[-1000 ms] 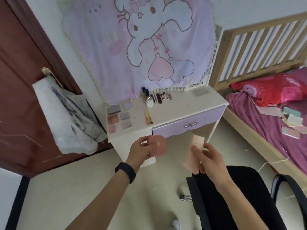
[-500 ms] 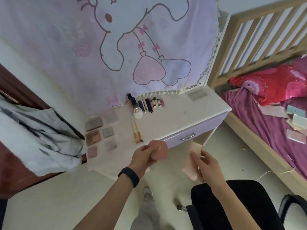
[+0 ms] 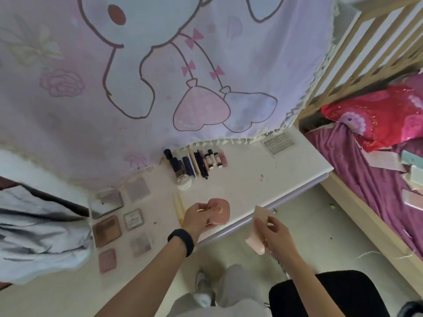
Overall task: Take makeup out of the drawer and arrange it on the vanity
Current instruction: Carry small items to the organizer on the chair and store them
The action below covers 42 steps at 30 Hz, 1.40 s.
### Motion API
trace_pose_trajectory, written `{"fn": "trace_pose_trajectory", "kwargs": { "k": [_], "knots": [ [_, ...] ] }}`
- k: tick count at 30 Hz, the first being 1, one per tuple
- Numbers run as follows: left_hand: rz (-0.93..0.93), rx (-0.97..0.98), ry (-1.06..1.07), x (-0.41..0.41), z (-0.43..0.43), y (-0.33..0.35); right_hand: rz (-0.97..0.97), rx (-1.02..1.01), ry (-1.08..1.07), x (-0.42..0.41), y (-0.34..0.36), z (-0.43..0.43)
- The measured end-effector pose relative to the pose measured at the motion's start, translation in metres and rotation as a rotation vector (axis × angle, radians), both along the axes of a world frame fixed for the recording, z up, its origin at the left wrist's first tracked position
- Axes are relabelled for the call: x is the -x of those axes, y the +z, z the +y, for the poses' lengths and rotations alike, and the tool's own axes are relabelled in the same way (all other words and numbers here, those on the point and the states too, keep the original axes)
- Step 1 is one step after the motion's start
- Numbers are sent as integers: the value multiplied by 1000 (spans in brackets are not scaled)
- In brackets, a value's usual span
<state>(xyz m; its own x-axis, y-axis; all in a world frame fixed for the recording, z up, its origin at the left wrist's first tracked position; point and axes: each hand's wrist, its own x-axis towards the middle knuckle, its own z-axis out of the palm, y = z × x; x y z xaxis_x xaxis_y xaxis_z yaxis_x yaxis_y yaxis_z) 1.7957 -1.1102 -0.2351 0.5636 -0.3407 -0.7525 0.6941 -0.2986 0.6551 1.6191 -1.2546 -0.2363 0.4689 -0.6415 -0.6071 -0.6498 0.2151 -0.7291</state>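
Observation:
My left hand (image 3: 198, 217) grips a round dusty-pink compact (image 3: 220, 212) just above the front part of the white vanity top (image 3: 256, 179). My right hand (image 3: 272, 232) pinches a pale pink flat case (image 3: 257, 229) in front of the vanity's lilac front edge. On the vanity lie several square palettes (image 3: 107, 227) at the left, two yellow pencils (image 3: 179, 205) beside my left hand, and a row of tubes and small bottles (image 3: 196, 163) at the back. The drawer front is hidden below the edge.
A pink cartoon cloth (image 3: 160, 76) hangs behind the vanity. A wooden bed frame (image 3: 375, 37) with purple bedding and a red pillow (image 3: 384, 115) is at the right. A black chair (image 3: 325, 294) stands at bottom right, grey cloth (image 3: 39, 232) hangs at left.
I have moved closer to the vanity and look more steeply down at it. Both hands, still holding the pink items, now reach up to and over its front edge.

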Motion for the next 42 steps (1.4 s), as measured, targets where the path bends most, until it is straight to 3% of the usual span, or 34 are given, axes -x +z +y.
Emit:
{"fn": "trace_pose_trajectory", "kwargs": {
  "k": [11, 24, 27, 32, 34, 36, 42],
  "knots": [
    [65, -125, 194, -58, -41, -33, 199, 23, 279, -118, -42, -98],
    [113, -234, 383, -61, -83, -47, 276, 168, 649, -229, -63, -181],
    [120, -226, 417, -60, -82, -49, 195, 45, 606, -228, -64, -179],
    [125, -230, 451, -64, -81, -49, 117, -537, 128, -224, -65, -185],
    [129, -227, 464, -64, -79, -47, 79, -617, 76, -220, -64, -186],
    [125, -220, 475, -63, -75, -44, 90, -554, 177, -216, -64, -184],
    [98, -229, 544, -52, -38, -35, 116, -85, 670, -213, -62, -124]
  ]
}}
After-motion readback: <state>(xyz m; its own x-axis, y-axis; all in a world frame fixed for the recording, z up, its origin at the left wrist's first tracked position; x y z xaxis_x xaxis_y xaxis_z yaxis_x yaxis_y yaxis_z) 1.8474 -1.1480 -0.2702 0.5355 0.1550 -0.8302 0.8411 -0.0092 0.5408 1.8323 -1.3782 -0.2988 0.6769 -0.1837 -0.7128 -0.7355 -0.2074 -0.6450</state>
